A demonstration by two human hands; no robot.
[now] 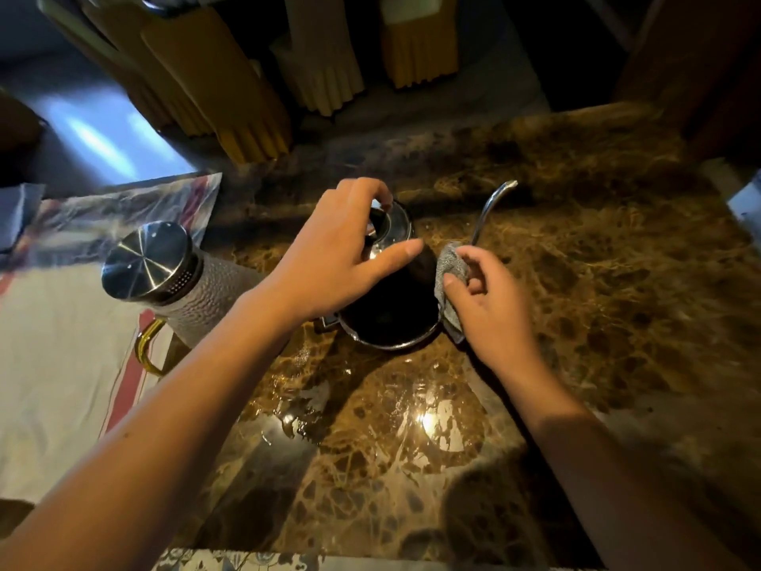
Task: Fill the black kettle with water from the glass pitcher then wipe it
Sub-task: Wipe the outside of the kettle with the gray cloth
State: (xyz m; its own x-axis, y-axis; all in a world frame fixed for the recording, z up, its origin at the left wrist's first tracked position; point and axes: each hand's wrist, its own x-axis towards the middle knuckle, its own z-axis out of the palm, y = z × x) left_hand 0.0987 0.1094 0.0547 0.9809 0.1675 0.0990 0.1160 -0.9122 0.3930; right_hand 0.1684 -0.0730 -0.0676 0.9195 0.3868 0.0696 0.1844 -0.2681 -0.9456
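The black kettle [391, 315] stands in the middle of the brown marble counter, its thin gooseneck spout [492, 208] curving up to the right. My left hand [333, 257] rests on top of it, fingers pinching the knob of its shiny lid [393, 228]. My right hand [490, 302] presses a grey cloth [449, 278] against the kettle's right side. The glass pitcher [185, 286], with a steel lid and a gold handle, stands to the left of the kettle, untouched.
A striped white cloth [61, 364] covers the left of the counter under the pitcher. Spilled water [304, 410] lies on the marble counter [617, 302] in front of the kettle. Yellow and cream rubber gloves [247, 96] hang at the back.
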